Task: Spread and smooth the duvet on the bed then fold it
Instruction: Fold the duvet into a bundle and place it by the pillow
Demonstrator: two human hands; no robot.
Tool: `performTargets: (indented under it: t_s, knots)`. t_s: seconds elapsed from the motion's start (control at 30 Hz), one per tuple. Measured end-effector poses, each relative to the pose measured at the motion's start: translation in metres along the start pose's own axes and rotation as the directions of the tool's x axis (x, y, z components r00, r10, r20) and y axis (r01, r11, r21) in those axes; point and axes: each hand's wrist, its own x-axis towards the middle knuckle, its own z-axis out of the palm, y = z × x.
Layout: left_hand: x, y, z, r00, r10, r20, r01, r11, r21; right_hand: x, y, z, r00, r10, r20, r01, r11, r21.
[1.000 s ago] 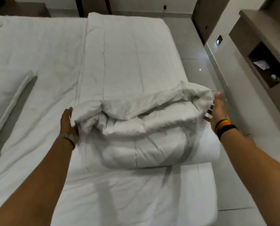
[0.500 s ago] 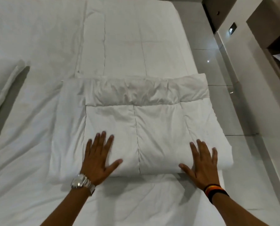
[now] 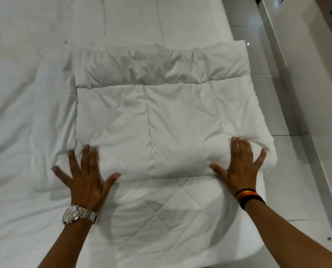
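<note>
While both palms pressed flat, left hand [image 3: 86, 176] and right hand [image 3: 240, 169] lay fingers spread, gripping nothing, on the near edge of the duvet [image 3: 149, 128]. A second earlier that bundle was lifted and crumpled; now it sat folded near the bed's [image 3: 16, 93] right edge, the far flap puffy, so this fold looked nearly done.

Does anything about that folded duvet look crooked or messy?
Slightly: the folded duvet has a rumpled, bunched band along its far edge, and its right side overhangs the bed edge. Both hands press flat on its near edge.
</note>
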Motion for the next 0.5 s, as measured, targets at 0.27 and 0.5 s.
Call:
performTargets:
  t_s: [0.27, 0.5]
  knots:
    - [0.069, -0.005, 0.027, 0.999, -0.048, -0.019, 0.048, 0.998, -0.028, 0.062, -0.009, 0.012, 0.985, 0.155, 0.077, -0.164, 0.978, 0.125]
    - [0.087, -0.012, -0.039, 0.99, -0.05, 0.131, 0.061, 0.995, -0.085, 0.067, -0.028, -0.062, 0.951, 0.195, 0.238, -0.224, 0.969, 0.103]
